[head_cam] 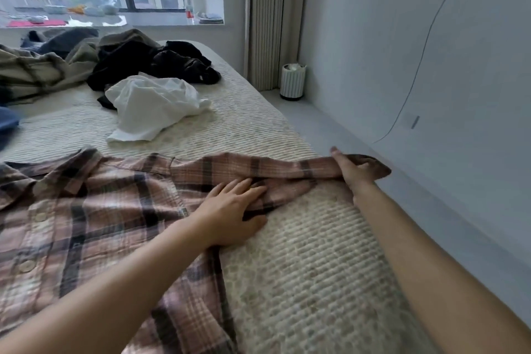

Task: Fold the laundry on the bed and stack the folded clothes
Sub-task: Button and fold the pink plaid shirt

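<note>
Both hands are being used on the plaid shirt (94, 224), which is being spread flat, buttons up, across the near part of the bed (310, 261). At the shirt's right armpit the left hand (234, 214) is being pressed down with fingers straight and spread, nothing being gripped. At the far end of the stretched sleeve (258, 167), out past the bed's right edge, the cuff is being pinched in the curled fingers of the right hand (355, 171).

Progress is being judged as early: the shirt is only being laid out, and no fold is being shown in it yet. No stack of folded clothes is being seen anywhere in view. Beyond the shirt, a crumpled white garment (152, 108) is lying unfolded, with a black heap (149, 64) behind it and a striped olive piece (37, 72) to that heap's left.

Several things are being hidden or cut off. The shirt's left half and hem are running out of view, as is a blue item (7, 123) left of the white garment. How many pieces are making up the dark heap cannot be told.
</note>
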